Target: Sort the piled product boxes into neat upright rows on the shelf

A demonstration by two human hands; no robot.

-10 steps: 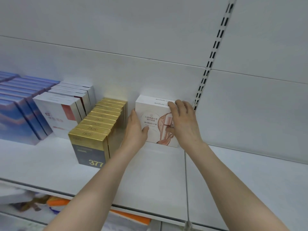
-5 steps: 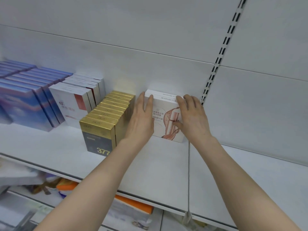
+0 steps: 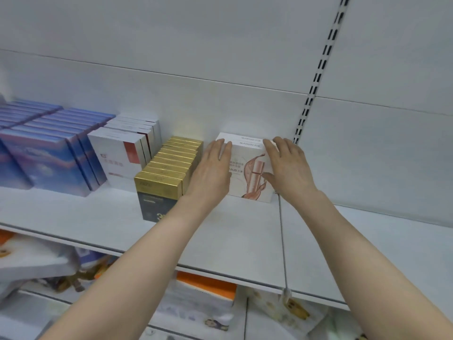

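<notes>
Head view: two white-and-pink boxes (image 3: pixel 247 155) stand upright on the shelf (image 3: pixel 245 229) between left hand (image 3: pixel 210 173) and right hand (image 3: pixel 289 168), grip wide, flat fingers (image 3: pixel 221 149) pressing, clasping nothing. Risk: uneven pressure may skew the pair, or the left hand may nudge the gold boxes (image 3: pixel 169 165), about eight, just left of the grip.

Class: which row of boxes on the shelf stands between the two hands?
The rightmost row, white boxes with pink artwork; left hand and right hand flank it.
</notes>
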